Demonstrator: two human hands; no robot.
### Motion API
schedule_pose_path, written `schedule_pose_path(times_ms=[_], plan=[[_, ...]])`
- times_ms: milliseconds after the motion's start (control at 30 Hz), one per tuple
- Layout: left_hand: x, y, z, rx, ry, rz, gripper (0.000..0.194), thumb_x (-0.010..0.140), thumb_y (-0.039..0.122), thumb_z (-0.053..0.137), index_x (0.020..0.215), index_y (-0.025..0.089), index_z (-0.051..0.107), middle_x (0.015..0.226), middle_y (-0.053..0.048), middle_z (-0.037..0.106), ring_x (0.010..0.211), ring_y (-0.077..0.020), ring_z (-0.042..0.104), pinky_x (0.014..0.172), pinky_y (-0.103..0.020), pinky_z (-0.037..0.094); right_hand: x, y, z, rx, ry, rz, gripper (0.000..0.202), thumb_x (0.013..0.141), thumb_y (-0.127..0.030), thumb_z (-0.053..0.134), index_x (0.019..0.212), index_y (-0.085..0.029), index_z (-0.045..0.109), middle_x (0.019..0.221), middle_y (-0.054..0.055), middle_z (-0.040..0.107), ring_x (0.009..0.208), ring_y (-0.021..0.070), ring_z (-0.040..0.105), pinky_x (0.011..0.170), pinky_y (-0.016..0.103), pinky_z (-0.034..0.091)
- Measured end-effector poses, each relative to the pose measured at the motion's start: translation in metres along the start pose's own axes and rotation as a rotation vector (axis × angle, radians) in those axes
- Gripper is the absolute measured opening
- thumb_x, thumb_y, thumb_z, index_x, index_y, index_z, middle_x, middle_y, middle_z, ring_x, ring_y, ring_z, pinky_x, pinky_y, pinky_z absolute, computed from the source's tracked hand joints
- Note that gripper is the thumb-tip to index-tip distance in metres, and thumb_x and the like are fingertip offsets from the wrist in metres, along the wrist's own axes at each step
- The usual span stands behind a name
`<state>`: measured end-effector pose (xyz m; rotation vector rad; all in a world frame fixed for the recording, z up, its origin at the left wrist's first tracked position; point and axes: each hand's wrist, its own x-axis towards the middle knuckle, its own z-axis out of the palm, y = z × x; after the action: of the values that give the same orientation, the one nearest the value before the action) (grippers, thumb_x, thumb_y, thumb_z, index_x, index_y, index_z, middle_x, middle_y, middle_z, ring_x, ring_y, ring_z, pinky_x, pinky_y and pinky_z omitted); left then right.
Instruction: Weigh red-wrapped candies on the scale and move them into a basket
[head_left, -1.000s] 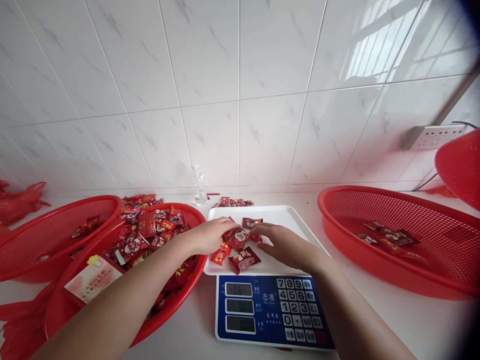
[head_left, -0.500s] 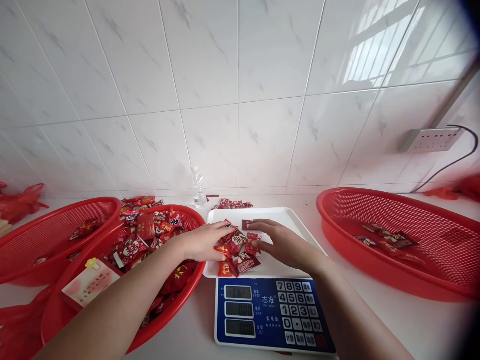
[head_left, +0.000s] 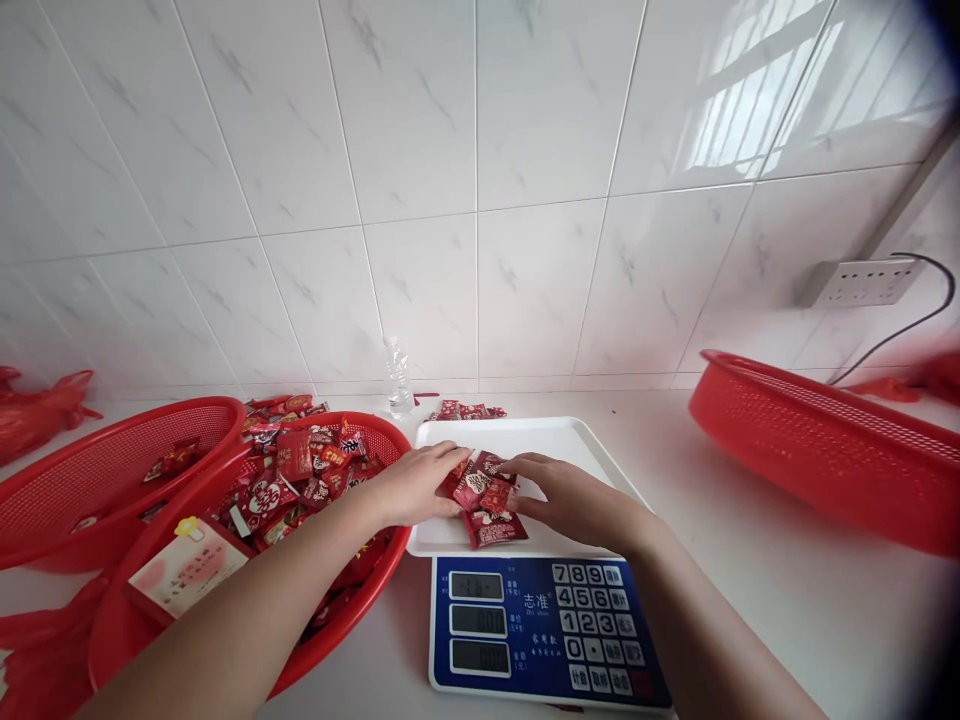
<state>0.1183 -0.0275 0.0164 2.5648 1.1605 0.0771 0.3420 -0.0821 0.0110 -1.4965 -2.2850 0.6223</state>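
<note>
On the white tray point(head_left: 559, 436) of a blue digital scale point(head_left: 536, 650) lies a small pile of red wrapped snack packets point(head_left: 487, 495). My left hand point(head_left: 417, 482) cups the pile from the left, its fingertips on the packets and its thumb low beside them. From the other side my right hand point(head_left: 566, 497) curls round the packets. The pile is squeezed between both hands, and parts of it are hidden under my fingers. Beneath my left forearm, a red basket point(head_left: 401, 560) holds many similar packets and a light printed card box point(head_left: 187, 570).
Another red basket point(head_left: 217, 412) with a few packets stands at the far left. To the right, a red basket point(head_left: 810, 460) sits tilted. A clear bottle point(head_left: 398, 380) and loose packets point(head_left: 469, 411) are by the tiled wall. A socket strip point(head_left: 862, 283) hangs at right.
My hands have come closer together, and the spread packets are now bunched between them. The right basket has shifted right and tipped, so its contents no longer show.
</note>
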Motion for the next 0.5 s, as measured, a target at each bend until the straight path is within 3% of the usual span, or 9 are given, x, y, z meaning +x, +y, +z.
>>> schedule_pose_path(times_ms=[133,200,300,500], plan=[[0.002,-0.004,0.003,-0.030,0.088,0.018,0.069,0.071,0.038,0.061,0.134,0.026,0.033,0.136,-0.007,0.039,0.123,-0.0253,0.037,0.099,-0.036,0.032,-0.002,-0.004,0.001,0.023,-0.058,0.002,0.056,0.074,-0.043,0.055,0.128,-0.032,0.043,0.133,0.003,0.041,0.107,0.0229,0.049,0.089,0.034,0.038],[0.002,-0.005,0.001,-0.061,0.103,0.017,0.067,0.071,0.033,0.062,0.132,0.024,0.036,0.134,-0.008,0.043,0.121,-0.0238,0.040,0.098,-0.034,0.033,-0.001,-0.007,0.002,0.012,-0.045,-0.022,0.050,0.074,-0.040,0.055,0.123,-0.032,0.047,0.131,0.003,0.043,0.107,0.0222,0.049,0.088,0.033,0.038],[0.003,-0.005,-0.001,-0.123,0.105,0.032,0.058,0.071,0.021,0.059,0.127,0.024,0.044,0.131,-0.005,0.046,0.119,-0.0215,0.042,0.099,-0.031,0.033,0.002,-0.012,0.003,-0.023,0.013,-0.040,0.026,0.083,-0.032,0.043,0.102,-0.027,0.060,0.110,0.004,0.058,0.094,0.0192,0.054,0.078,0.031,0.041],[0.002,-0.006,-0.003,-0.174,0.149,0.013,0.049,0.073,0.010,0.046,0.120,0.025,0.050,0.122,-0.002,0.055,0.109,-0.0185,0.052,0.092,-0.029,0.040,0.003,-0.012,0.001,-0.065,0.155,-0.023,0.027,0.086,-0.028,0.035,0.083,-0.022,0.061,0.084,0.005,0.063,0.074,0.0165,0.056,0.066,0.029,0.040]])
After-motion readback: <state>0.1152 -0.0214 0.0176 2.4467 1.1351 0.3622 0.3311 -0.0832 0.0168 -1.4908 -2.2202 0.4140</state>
